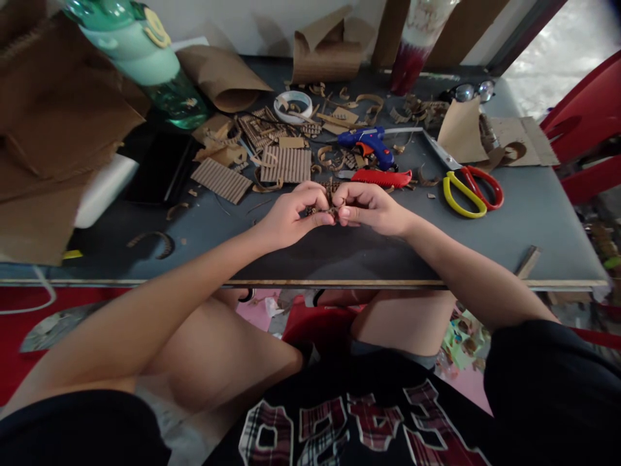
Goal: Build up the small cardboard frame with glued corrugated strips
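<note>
My left hand [301, 213] and my right hand [369, 208] meet over the front half of the grey table. Between their fingertips they pinch a small brown piece of corrugated cardboard [332, 208], mostly covered by the fingers. Just beyond the hands lies a red utility knife [381, 178], its blade end pointing left. Behind it rests a blue hot glue gun [371, 144] with an orange trigger. A square of corrugated cardboard [286, 164] lies beyond my left hand, with a second corrugated piece [222, 180] to its left.
Scissors [473, 191] with yellow and red handles lie at right. A tape roll [293, 107], cardboard scraps and curled strips cover the back. A green bottle [145, 65] and a dark phone [162, 167] are at left; a red-and-white bottle [420, 45] and glasses [473, 91] at back right.
</note>
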A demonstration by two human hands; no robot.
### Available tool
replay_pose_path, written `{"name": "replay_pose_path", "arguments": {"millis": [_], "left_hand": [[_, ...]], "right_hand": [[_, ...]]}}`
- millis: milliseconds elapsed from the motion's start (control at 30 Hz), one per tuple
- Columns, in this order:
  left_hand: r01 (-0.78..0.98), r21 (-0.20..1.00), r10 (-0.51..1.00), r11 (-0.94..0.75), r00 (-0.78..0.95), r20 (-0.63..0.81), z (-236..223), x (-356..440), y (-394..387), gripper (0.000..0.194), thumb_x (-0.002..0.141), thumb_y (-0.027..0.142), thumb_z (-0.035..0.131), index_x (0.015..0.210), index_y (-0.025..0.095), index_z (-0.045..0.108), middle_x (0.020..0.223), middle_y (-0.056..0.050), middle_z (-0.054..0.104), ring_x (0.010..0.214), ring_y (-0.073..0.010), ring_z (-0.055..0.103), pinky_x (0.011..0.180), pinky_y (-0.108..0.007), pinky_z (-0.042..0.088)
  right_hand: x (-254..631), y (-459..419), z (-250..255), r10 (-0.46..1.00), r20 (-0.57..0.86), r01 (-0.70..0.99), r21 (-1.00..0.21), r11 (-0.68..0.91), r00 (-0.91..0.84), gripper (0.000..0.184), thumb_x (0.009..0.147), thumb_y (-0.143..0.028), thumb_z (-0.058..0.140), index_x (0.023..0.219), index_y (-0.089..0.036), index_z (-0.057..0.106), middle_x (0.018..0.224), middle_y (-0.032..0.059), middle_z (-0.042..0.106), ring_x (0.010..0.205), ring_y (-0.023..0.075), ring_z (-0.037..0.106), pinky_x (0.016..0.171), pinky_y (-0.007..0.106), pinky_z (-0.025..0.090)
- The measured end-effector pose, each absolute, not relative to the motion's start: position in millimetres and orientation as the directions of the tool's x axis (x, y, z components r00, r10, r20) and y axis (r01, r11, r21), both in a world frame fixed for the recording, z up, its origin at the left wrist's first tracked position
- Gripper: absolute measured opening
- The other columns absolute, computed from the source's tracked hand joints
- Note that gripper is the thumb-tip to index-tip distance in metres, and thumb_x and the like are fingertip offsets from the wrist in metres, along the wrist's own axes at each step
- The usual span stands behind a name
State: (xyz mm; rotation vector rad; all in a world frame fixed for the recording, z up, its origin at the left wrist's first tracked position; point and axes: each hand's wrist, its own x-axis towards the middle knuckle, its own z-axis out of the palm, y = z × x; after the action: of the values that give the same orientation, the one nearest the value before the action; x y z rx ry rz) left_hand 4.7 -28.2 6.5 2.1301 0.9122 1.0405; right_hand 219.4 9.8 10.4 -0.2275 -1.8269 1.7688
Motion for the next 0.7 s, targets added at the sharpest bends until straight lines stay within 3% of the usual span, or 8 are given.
{"name": "replay_pose_path", "arguments": {"millis": [167, 300, 367, 467, 600, 700], "left_hand": [[0.317, 0.807, 0.837, -0.498, 0.418, 0.353, 3.1, 5.3, -26.4, 0.057, 0.082, 0.074, 0.063, 0.075, 0.018, 0.061, 0.091, -0.005, 0.063, 0.088, -0.0170, 0.062, 0.083, -0.030, 0.051], [0.327, 0.810, 0.857, -0.487, 0.358, 0.371, 5.3, 6.1, -28.3, 0.055, 0.083, 0.072, 0.065, 0.080, 0.017, 0.064, 0.094, -0.006, 0.064, 0.085, -0.0157, 0.062, 0.080, -0.028, 0.052], [0.344, 0.802, 0.863, -0.489, 0.326, 0.386, 7.2, 6.2, -29.9, 0.053, 0.083, 0.070, 0.066, 0.080, 0.017, 0.064, 0.093, -0.006, 0.064, 0.085, -0.0154, 0.061, 0.080, -0.028, 0.051], [0.318, 0.814, 0.864, -0.487, 0.313, 0.395, 7.6, 6.5, -31.1, 0.052, 0.082, 0.068, 0.069, 0.078, 0.017, 0.066, 0.090, -0.005, 0.065, 0.085, -0.0153, 0.062, 0.081, -0.028, 0.051], [0.284, 0.853, 0.882, -0.438, 0.322, 0.345, 5.3, 7.7, -31.6, 0.050, 0.079, 0.066, 0.073, 0.077, 0.017, 0.069, 0.090, -0.005, 0.066, 0.086, -0.0165, 0.065, 0.081, -0.029, 0.052], [0.282, 0.861, 0.886, -0.423, 0.326, 0.329, 5.2, 8.7, -32.2, 0.050, 0.078, 0.067, 0.074, 0.077, 0.017, 0.070, 0.090, -0.006, 0.068, 0.086, -0.0172, 0.065, 0.082, -0.031, 0.053]], "right_hand": [[216.2, 4.9, 6.5, 0.578, 0.282, -0.220, -0.959, 0.177, -0.765, 0.032, 0.097, -0.044, 0.064, 0.088, -0.016, 0.051, 0.072, -0.0036, 0.056, 0.058, 0.0031, 0.046, 0.049, 0.015, 0.037], [217.5, 1.6, 3.7, 0.687, 0.504, -0.045, -0.822, 0.568, -0.523, 0.030, 0.095, -0.042, 0.066, 0.108, -0.019, 0.051, 0.070, -0.0073, 0.052, 0.057, 0.0049, 0.048, 0.053, 0.018, 0.042], [219.2, 1.1, 2.6, 0.640, 0.659, 0.121, -0.653, 0.747, -0.395, 0.043, 0.091, -0.040, 0.072, 0.123, -0.022, 0.050, 0.073, -0.0069, 0.055, 0.059, 0.0079, 0.052, 0.057, 0.022, 0.047], [220.8, 1.7, 1.2, 0.494, 0.796, 0.274, -0.417, 0.866, -0.349, 0.052, 0.089, -0.038, 0.073, 0.133, -0.026, 0.049, 0.089, -0.0005, 0.065, 0.074, 0.0155, 0.062, 0.069, 0.033, 0.056], [220.5, 2.8, 1.3, 0.275, 0.857, 0.230, -0.190, 0.954, -0.436, 0.045, 0.094, -0.023, 0.064, 0.136, -0.027, 0.047, 0.094, -0.0004, 0.072, 0.084, 0.0176, 0.069, 0.077, 0.035, 0.057], [221.0, 3.1, 3.1, 0.228, 0.846, 0.216, -0.138, 0.967, -0.481, 0.039, 0.095, -0.018, 0.062, 0.131, -0.024, 0.048, 0.088, -0.0012, 0.073, 0.079, 0.0169, 0.069, 0.073, 0.034, 0.056]]}}
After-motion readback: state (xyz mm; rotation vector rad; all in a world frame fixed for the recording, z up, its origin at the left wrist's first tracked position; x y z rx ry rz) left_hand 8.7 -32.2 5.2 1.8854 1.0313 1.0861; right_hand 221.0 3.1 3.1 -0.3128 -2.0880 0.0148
